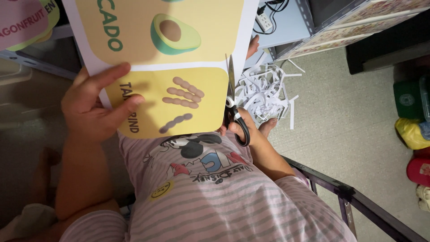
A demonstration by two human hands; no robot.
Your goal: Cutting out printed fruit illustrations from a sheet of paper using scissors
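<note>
Closest in, the left hand [92, 110] pinches the printed sheet [179, 58] at its left edge. Right of the sheet, the right hand [244, 130] grips black-handled scissors [234, 105], blades partway up the margin. Beyond the sheet's right edge, white paper trimmings [264, 92] pile on the floor; the upper margin looks uncut.

A heap of thin white paper strips [264, 92] lies on the pale speckled floor [349, 116] beyond my knees. A dark metal frame bar [354, 197] runs beside me. Against the wall sit a green container [407, 98], a yellow bag [410, 132] and a white power strip [265, 20] with black cables.
</note>
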